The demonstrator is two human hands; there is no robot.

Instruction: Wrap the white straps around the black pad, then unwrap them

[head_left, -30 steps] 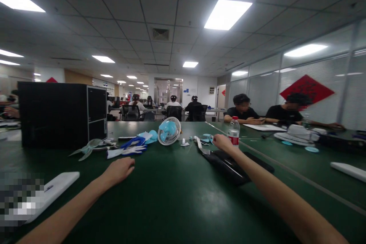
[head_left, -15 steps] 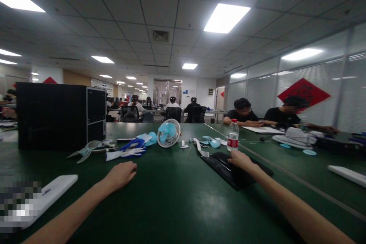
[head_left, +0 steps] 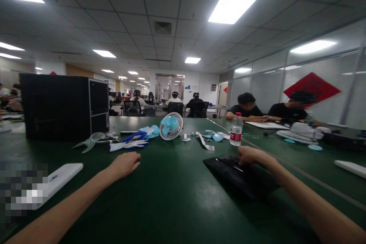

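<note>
A flat black pouch (head_left: 243, 179) lies on the right part of the tabletop (head_left: 171, 206), its long axis slanting from far left to near right, one corner pointing toward the far left. The right hand (head_left: 251, 155) bends its fingers down at the pouch's far side; whether they grip it cannot be told. Just beyond stands an upright bottle (head_left: 236, 130). The left hand (head_left: 126, 164) is well apart, fingers curled inward, their closure hidden, near the gloves (head_left: 133, 144). Nearer the tabletop's far edge, a fan (head_left: 171, 126) leans.

A black computer case (head_left: 58, 106) stands left of a blue-bladed fan (head_left: 170, 125).
</note>
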